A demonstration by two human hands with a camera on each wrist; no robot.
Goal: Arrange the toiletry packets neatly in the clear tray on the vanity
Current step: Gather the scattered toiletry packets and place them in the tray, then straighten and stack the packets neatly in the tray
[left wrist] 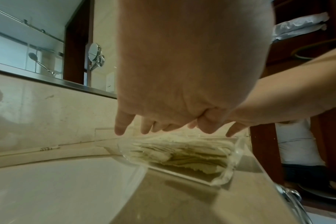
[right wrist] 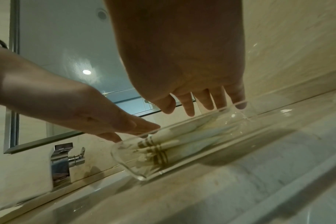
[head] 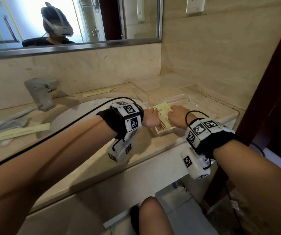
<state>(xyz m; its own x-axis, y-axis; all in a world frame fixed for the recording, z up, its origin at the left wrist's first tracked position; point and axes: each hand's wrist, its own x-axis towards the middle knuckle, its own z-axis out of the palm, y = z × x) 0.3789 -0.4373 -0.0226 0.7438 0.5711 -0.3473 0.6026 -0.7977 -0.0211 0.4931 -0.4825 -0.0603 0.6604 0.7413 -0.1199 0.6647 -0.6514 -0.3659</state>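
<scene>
A clear tray (head: pixel 209 106) stands on the vanity to the right of the sink. A stack of pale yellow toiletry packets (head: pixel 161 112) lies in its near left end, also seen through the tray wall (left wrist: pixel 234 166) as packets (left wrist: pixel 182 154) and packets (right wrist: pixel 163 151). My left hand (head: pixel 151 111) reaches over the stack's left side with straight fingers (left wrist: pixel 121 128). My right hand (head: pixel 172 111) is at the stack's right side, its fingers (right wrist: pixel 190 109) pointing down past the tray rim (right wrist: pixel 125 163). Neither hand grips a packet.
A chrome faucet (head: pixel 41 94) and the white basin (head: pixel 78 112) lie left of the tray. Long loose packets lie behind the sink (head: pixel 100 92) and to its left (head: pixel 17 133), beside a clear wrapped item (head: pixel 9 121). The wall and a dark door frame (head: pixel 272 99) close the right.
</scene>
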